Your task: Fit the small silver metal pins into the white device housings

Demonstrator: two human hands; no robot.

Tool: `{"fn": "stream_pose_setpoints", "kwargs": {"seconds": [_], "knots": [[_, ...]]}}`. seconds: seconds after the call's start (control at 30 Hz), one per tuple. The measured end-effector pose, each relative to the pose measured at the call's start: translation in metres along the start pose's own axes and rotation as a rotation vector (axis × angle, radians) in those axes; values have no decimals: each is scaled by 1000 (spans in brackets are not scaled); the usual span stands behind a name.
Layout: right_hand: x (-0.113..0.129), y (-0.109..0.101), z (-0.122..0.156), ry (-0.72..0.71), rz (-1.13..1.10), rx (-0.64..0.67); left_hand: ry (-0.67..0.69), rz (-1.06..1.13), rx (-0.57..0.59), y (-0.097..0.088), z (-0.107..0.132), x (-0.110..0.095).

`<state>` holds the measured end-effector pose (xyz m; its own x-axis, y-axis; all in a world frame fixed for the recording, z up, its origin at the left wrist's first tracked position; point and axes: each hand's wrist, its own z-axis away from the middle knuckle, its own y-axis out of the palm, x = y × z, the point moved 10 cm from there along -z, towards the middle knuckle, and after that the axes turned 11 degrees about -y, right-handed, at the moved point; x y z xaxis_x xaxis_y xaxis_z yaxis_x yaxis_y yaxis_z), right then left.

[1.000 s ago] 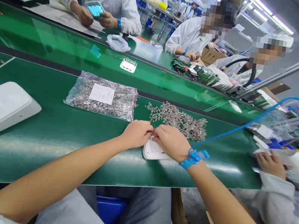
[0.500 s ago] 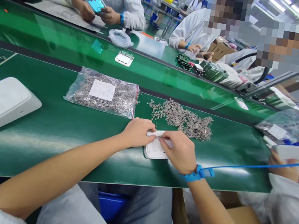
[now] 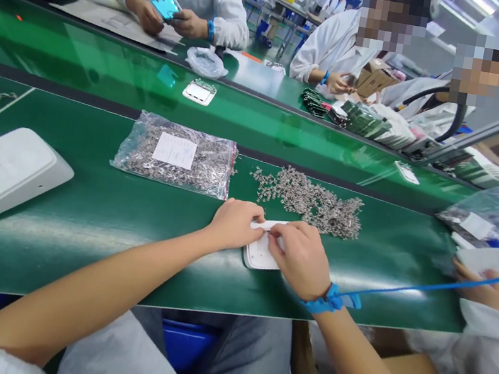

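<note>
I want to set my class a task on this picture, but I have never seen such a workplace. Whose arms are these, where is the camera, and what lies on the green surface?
The camera sits on a person's head and looks forward and down, so the two bare arms belong to the wearer. The left hand and right hand both rest on a small white plastic piece lying on the green bench; whether either has a firm grip on it cannot be told. The right wrist wears a blue strap with a blue cord leading off to the right. Just beyond the hands lies a loose heap of small metal parts, and to its left a clear bag of parts with a white label. At far left sits a larger white casing. Other people in white coats work nearby.
</note>
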<state>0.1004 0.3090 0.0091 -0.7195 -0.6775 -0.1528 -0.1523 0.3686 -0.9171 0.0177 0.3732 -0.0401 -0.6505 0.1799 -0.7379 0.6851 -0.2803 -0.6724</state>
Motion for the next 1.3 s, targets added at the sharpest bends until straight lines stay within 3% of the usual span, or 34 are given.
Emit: {"fn": "stream_pose_setpoints", "kwargs": {"seconds": [0.13, 0.33, 0.6, 0.8, 1.03, 1.1, 1.3], "knots": [[0, 1, 2, 20, -13, -10, -17, -7, -24, 1, 0, 2], [0, -10, 9, 36, -83, -164, -16, -23, -46, 1, 1, 2], [4, -8, 7, -33, -106, -146, -27, -16, -40, 2, 0, 3], [15, -8, 0, -167, -119, -76, -48, -8, -54, 3, 0, 2], [9, -3, 5, -91, -163, -99, -48, -38, -109, 5, 4, -1], [6, -9, 9, -36, -182, -210, -26, -72, -138, 3, 7, -3], [-24, -48, 49, 332, -338, -942, 14, -193, -149, 3, 10, -10]]}}
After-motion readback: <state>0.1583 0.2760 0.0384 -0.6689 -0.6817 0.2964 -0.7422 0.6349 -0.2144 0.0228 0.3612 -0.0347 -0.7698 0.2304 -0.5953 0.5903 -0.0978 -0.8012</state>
